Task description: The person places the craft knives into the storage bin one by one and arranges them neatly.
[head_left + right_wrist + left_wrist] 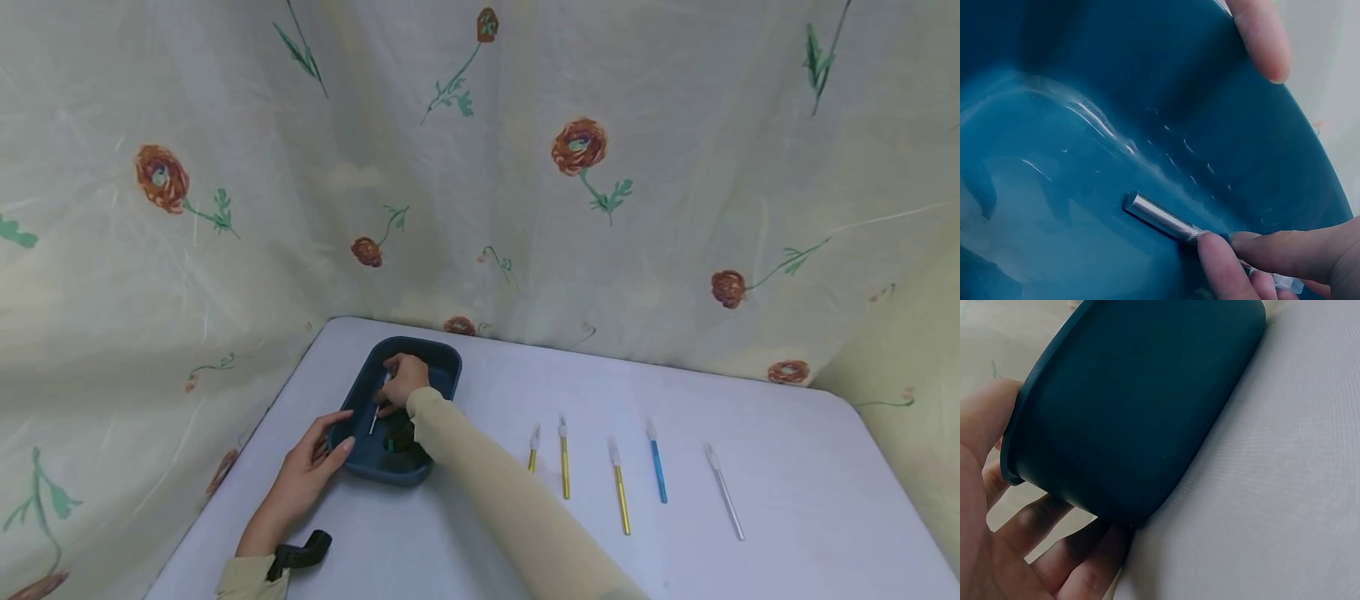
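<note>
A dark blue rectangular tray [365, 454] stands at the table's far left. Inside it, my right hand [405, 382] pinches a silver craft knife [1163, 215] between thumb and fingers. The handle's end points out past the fingertips, low over the tray floor; a clear cap shows behind them. My left hand [300, 477] holds the tray's near left corner. In the left wrist view, its thumb lies at the rim and the other fingers bend against the tray's outer wall [1141, 419]. The right forearm hides part of the tray's right side.
Right of the tray, capped craft knives lie spaced apart: three yellow ones [622, 500], a blue one [658, 472] and a silver one [727, 500]. The right sleeve [502, 492] partly covers the leftmost yellow knife. Flower-printed curtain [480, 167] hangs behind the white table [795, 467].
</note>
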`<state>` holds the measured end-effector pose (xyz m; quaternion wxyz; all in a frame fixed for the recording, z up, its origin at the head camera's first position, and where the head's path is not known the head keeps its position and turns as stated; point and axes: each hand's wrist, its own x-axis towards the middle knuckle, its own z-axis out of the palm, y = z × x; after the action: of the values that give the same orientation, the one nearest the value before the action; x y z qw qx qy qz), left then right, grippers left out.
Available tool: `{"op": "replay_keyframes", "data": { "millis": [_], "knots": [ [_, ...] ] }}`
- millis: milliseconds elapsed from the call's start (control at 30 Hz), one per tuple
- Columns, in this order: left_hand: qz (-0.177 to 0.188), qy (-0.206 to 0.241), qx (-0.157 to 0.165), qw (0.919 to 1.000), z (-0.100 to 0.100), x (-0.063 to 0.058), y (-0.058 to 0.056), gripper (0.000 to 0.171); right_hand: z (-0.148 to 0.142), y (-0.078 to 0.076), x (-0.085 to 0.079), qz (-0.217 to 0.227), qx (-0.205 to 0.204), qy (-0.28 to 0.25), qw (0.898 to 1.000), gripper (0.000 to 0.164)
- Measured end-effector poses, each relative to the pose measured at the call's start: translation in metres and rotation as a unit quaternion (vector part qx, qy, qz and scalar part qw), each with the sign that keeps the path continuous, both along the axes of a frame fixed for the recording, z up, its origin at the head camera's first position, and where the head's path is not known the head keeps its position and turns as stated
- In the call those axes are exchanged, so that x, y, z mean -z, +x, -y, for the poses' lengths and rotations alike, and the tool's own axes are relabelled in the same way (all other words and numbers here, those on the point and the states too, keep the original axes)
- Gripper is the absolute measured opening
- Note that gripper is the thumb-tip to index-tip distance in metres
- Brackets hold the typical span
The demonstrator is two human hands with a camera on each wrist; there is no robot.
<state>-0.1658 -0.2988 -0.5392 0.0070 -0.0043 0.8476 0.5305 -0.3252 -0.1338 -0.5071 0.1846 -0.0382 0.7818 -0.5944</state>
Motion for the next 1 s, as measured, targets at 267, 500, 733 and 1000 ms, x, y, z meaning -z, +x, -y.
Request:
{"op": "replay_keyframes", "data": {
  "millis": [267,500,733,1000],
  "knots": [
    [-0.005,-0.001,0.003,1.0,-0.002,0.002,-0.001,0.056,-0.002,0.001,0.002,-0.021,0.001,0.03,0.999,0.066],
    [-0.009,-0.006,-0.001,0.9999,0.0,0.003,-0.001,0.054,-0.003,0.003,-0.002,0.001,-0.005,-0.001,1.0,0.071],
    [-0.029,-0.015,0.0,0.9995,0.0,0.005,0.003,0.056,-0.01,0.006,-0.011,0.019,-0.034,-0.007,0.999,0.075],
    [-0.035,-0.019,-0.004,0.9992,-0.003,0.004,0.002,0.055,-0.034,0.025,-0.051,-0.007,-0.097,-0.023,0.995,0.075]
  ]
}}
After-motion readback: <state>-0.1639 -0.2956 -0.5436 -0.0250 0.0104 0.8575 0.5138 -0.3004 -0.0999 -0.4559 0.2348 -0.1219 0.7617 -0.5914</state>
